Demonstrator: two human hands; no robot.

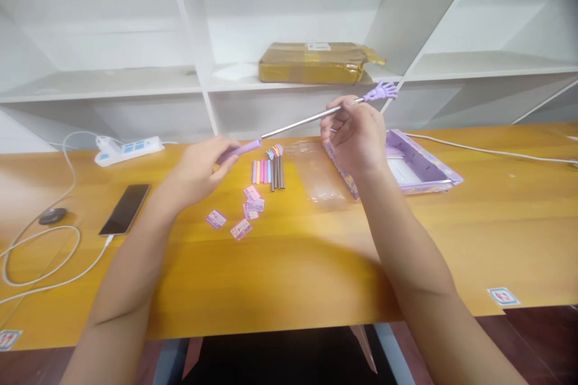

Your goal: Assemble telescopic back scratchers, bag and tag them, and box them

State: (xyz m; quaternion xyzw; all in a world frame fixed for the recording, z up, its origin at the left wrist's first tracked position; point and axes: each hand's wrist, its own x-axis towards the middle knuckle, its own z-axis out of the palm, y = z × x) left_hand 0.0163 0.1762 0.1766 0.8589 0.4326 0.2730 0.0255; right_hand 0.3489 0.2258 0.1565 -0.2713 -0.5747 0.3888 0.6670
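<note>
A back scratcher with a purple hand-shaped head (382, 91) and a thin metal rod (302, 123) is held slanting above the table. My right hand (356, 132) is closed, pinching the rod just below the head. My left hand (203, 167) is closed around a purple handle (244, 149), whose end meets the rod's lower end; I cannot tell whether they are joined. Below lie several coloured handles (262, 172) in a row, beside several metal rods (278, 172) with small hand-shaped heads. Small printed cards (241, 229) are scattered nearer to me.
Clear plastic wrapping (316, 183) and an open purple box (424, 183) lie at the right. On the left are a phone (124, 209), a mouse (53, 216), a power strip (130, 150) and looping white cables. A taped cardboard box (311, 66) sits on the shelf behind.
</note>
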